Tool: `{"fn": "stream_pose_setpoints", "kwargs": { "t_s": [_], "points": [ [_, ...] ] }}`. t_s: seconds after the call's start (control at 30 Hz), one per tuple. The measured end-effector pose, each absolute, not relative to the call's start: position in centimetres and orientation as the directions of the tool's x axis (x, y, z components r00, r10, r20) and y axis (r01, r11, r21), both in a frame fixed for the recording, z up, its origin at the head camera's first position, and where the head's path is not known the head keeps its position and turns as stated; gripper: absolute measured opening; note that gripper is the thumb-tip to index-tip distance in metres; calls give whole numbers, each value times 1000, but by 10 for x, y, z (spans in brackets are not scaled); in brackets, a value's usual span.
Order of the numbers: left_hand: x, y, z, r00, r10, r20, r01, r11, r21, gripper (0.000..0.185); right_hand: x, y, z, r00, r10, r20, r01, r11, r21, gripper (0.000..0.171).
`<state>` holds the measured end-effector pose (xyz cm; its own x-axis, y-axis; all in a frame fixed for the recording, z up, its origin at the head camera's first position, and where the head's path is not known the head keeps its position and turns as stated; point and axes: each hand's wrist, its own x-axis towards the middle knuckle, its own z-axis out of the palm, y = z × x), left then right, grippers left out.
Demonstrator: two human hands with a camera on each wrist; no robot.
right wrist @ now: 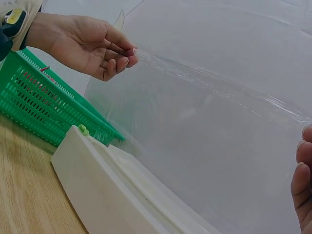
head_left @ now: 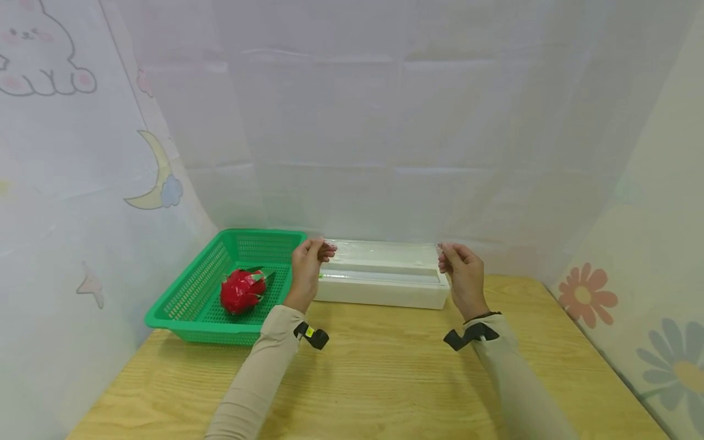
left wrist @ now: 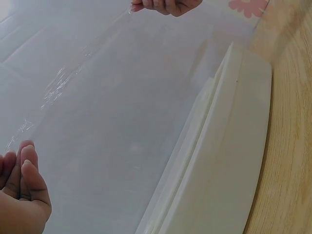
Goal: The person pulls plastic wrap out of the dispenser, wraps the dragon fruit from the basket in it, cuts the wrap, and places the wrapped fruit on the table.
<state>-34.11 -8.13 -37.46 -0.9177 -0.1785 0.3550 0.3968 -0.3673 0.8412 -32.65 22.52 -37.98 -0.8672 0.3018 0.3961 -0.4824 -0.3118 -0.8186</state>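
A sheet of clear plastic wrap (left wrist: 122,97) stretches between both hands, rising from a long white wrap dispenser box (head_left: 385,293). At the box's left end, my left hand (head_left: 309,269) pinches one corner of the film between thumb and fingers. My right hand (head_left: 464,272) pinches the opposite corner near the box's right end. In the right wrist view the film's upper edge (right wrist: 209,87) looks bunched and creased. A small green piece (right wrist: 84,130) sits on one end of the box.
Left of the box stands a green plastic basket (head_left: 220,335) with a red dragon fruit (head_left: 242,292) inside. Both are on a wooden table (head_left: 374,373). A pale curtain-like sheet (head_left: 385,122) hangs close behind the box, with patterned walls on both sides.
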Motion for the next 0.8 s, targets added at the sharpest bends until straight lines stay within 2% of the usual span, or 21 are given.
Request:
{"fn": "stream_pose_setpoints", "kwargs": {
  "t_s": [0.57,0.8],
  "points": [
    [-338,-81,-368,-914,-177,366,406,-386,828,21,-323,225,-373,-867,294,403,-489,-341,-803,10],
    [-334,-81,-365,-913,-176,369,408,-381,830,22,-321,225,-372,-864,279,419,-497,-347,-795,14]
  ]
}}
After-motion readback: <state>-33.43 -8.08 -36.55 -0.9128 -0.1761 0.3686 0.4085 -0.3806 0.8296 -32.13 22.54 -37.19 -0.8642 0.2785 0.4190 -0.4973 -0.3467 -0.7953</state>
